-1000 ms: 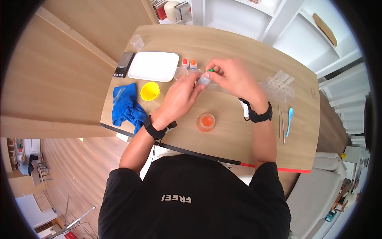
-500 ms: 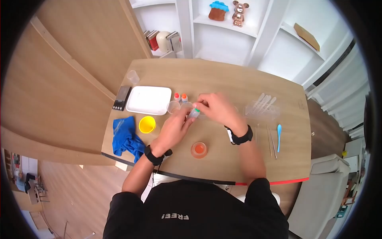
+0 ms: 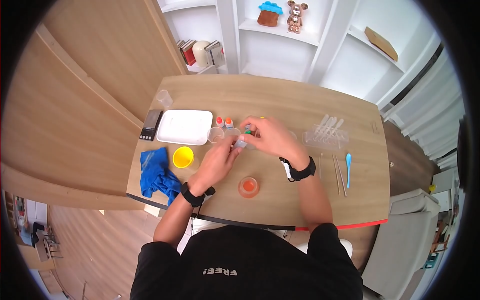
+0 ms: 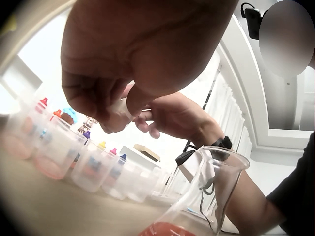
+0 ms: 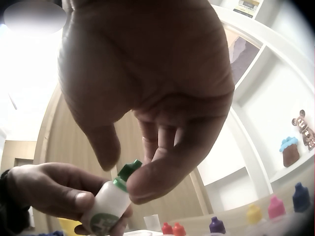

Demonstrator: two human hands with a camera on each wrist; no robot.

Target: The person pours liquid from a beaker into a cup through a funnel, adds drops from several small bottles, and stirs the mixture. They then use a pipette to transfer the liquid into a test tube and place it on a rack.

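Note:
A small white dropper bottle (image 5: 104,209) with a green cap (image 5: 129,169) is held tilted between both hands. My left hand (image 3: 215,162) grips the bottle body, thumb along its side, as the right wrist view shows. From above, my right hand (image 3: 274,136) bends its thumb and a finger around the green cap, one digit overlapping it. A glass flask (image 3: 248,187) with orange-red liquid stands on the table in front of the hands. Clear plastic cups (image 3: 216,134) are lined up behind the hands, partly hidden by them. Red and orange-capped bottles (image 3: 228,122) stand near the cups.
On the left are a white tray (image 3: 184,127), a digital scale (image 3: 150,125), a yellow cup (image 3: 183,157) and a blue cloth (image 3: 155,170). A clear rack (image 3: 326,139) with pipettes, thin rods (image 3: 340,175) and a blue spoon (image 3: 348,170) are on the right.
The head view has tilted up, showing more shelves. The right hand came off the green cap half a second ago and is back around it now. The left hand keeps holding the bottle.

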